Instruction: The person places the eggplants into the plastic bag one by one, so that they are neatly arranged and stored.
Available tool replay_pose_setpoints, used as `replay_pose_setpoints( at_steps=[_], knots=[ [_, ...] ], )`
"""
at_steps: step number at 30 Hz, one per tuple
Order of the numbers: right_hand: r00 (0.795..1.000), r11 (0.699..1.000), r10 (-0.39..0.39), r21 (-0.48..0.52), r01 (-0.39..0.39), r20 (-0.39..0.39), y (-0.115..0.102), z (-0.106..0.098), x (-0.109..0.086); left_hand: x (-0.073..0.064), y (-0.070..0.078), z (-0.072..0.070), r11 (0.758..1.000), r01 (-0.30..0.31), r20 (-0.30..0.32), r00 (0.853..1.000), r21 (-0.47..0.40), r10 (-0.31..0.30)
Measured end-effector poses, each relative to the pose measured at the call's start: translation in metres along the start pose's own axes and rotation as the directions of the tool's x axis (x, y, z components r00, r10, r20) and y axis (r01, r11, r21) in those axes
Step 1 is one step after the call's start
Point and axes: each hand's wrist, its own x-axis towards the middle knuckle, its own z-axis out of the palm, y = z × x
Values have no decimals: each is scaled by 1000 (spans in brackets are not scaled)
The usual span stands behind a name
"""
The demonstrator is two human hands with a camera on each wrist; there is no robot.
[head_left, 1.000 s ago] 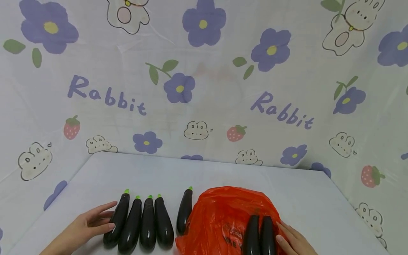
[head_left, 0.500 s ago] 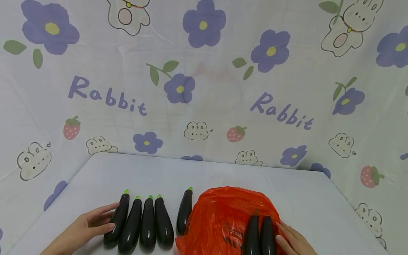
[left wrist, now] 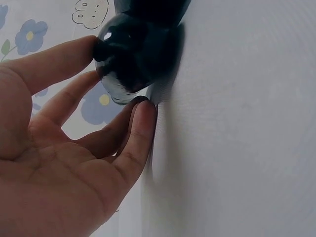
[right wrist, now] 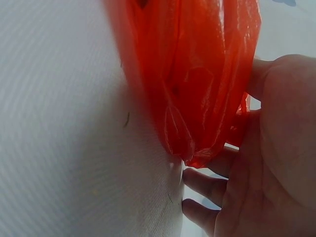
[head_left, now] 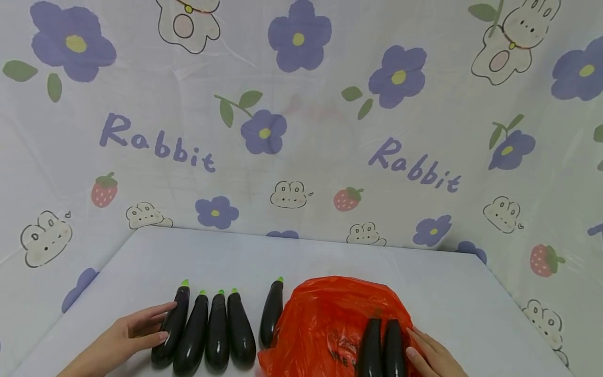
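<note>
Several dark eggplants with green stem ends lie side by side on the left of the table. My left hand (head_left: pixel 124 337) touches the outermost eggplant (head_left: pixel 171 330) with thumb and fingertips, its fingers loosely extended. In the left wrist view, fingertips meet the rounded, glossy end of that eggplant (left wrist: pixel 138 54). My right hand (head_left: pixel 435 356) rests against the right edge of a red plastic bag (head_left: pixel 325 314). Two eggplants (head_left: pixel 371 348) lie at the bag, their lower ends cut off by the frame. In the right wrist view, relaxed fingers touch the bag's side (right wrist: pixel 197 98).
Another eggplant (head_left: pixel 271 314) lies apart from the row, against the bag's left edge and partly covered by it. The white table (head_left: pixel 226 256) reaches back to a hanging cloth (head_left: pixel 301 167) printed with flowers, strawberries and rabbits.
The head view has shifted very slightly. Both hands, the eggplants and the red bag stay in place.
</note>
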Motion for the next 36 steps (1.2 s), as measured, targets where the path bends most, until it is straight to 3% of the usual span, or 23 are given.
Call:
replay_pose_setpoints(
  at_steps=[13,21,36],
  knots=[
    [1000,1000,-9,12,9,-5,1,0,-1,2,-2,-3,1000,-10,50,999,-2,10],
    [1000,1000,5,6,-5,-1,-1,-1,0,3,-2,-3,1000,3,45,999,-21,-2],
    [1000,1000,0,5,0,-11,1,0,-1,4,-3,-2,997,-57,54,997,-57,60]
  ],
)
